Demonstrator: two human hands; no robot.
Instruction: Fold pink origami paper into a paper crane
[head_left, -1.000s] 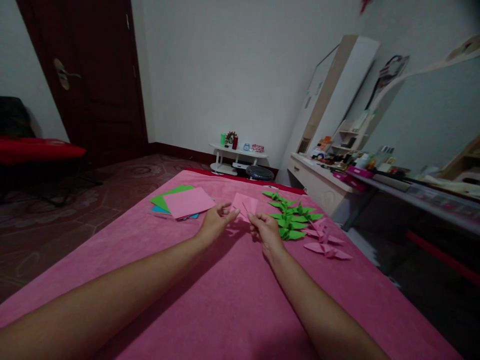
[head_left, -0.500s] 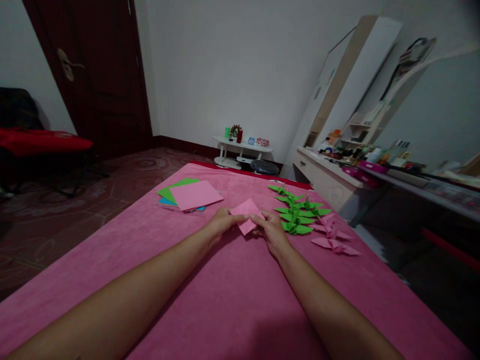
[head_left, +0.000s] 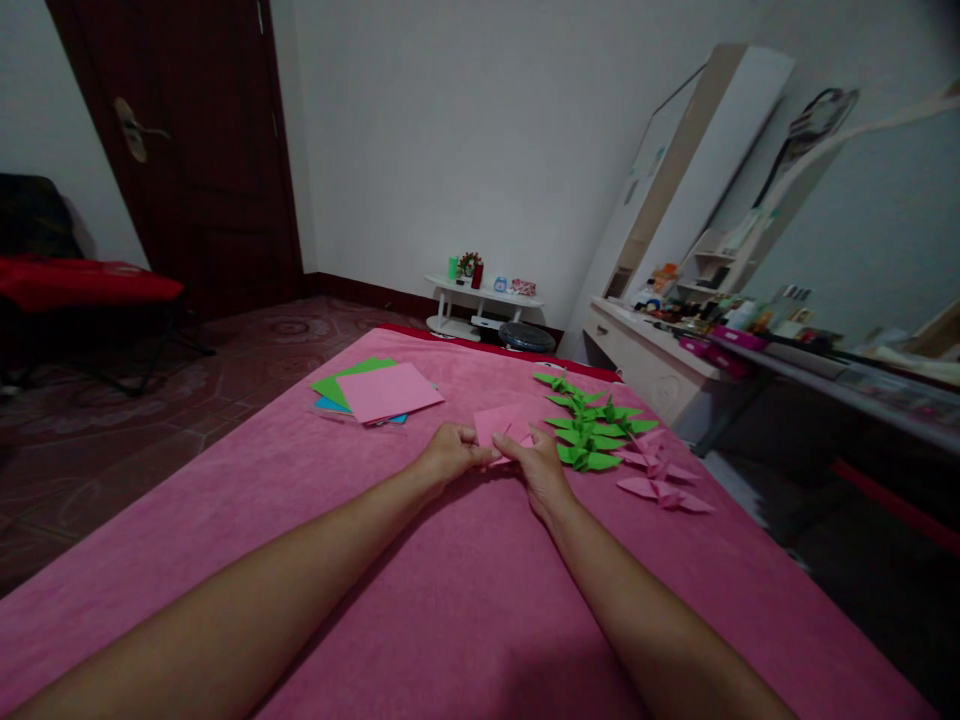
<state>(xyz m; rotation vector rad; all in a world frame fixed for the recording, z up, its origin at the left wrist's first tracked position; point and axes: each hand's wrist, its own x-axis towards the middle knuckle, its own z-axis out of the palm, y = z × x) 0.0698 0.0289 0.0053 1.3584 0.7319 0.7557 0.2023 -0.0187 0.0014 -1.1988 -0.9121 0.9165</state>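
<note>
A small folded piece of pink origami paper [head_left: 498, 420] is held between my two hands, just above the pink cloth. My left hand [head_left: 454, 452] pinches its left lower edge between thumb and fingers. On the right side my right hand [head_left: 537, 462] grips it, the thumb lying across its face. The thumbs and fingers cover the paper's lower part. Several green paper cranes [head_left: 589, 437] stand in a cluster to the right of my right hand, with pink paper cranes [head_left: 664, 493] beside them, nearer to me.
A stack of square paper sheets [head_left: 390, 392], pink on top with green and blue beneath, lies left of my hands. The pink cloth [head_left: 450, 600] covers the table. Beyond its far edge stands a low white stand [head_left: 450, 310]; a cluttered dressing table [head_left: 645, 345] is at right.
The pink paper has turned from a diamond position to a squarer one, and my fingers have shifted along its lower edge. The cranes and the sheet stack stay in place.
</note>
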